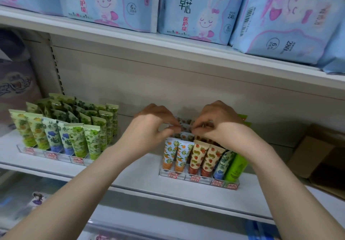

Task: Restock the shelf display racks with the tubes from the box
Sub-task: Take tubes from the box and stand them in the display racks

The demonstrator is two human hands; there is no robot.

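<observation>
White metal shelf [130, 176]: carrying two display racks side by side.
Clear plastic right rack [197, 179]: standing nearest, its front row of orange, strawberry, blue and green printed tubes [196, 157] leaning back so the labels are facing shoppers.
Left hand [153, 125]: reaching over that front row, its grip pinching narrowly on one edge of an orange-printed tube [185, 125].
Right hand [222, 125]: pinching what seems to be the same tube's other edge, though motion is blurring the fingertips.
Orange-printed tube: hanging over the rack's back rows, probably being steered into a lane behind matching prints.
Clear plastic left rack [50, 155]: already holding crowded green tubes [78, 137].
Brown cardboard box [317, 155]: sitting on the shelf just right of the racks, within easy reach.
Pale blue packs [196, 15]: lining the shelf above.
</observation>
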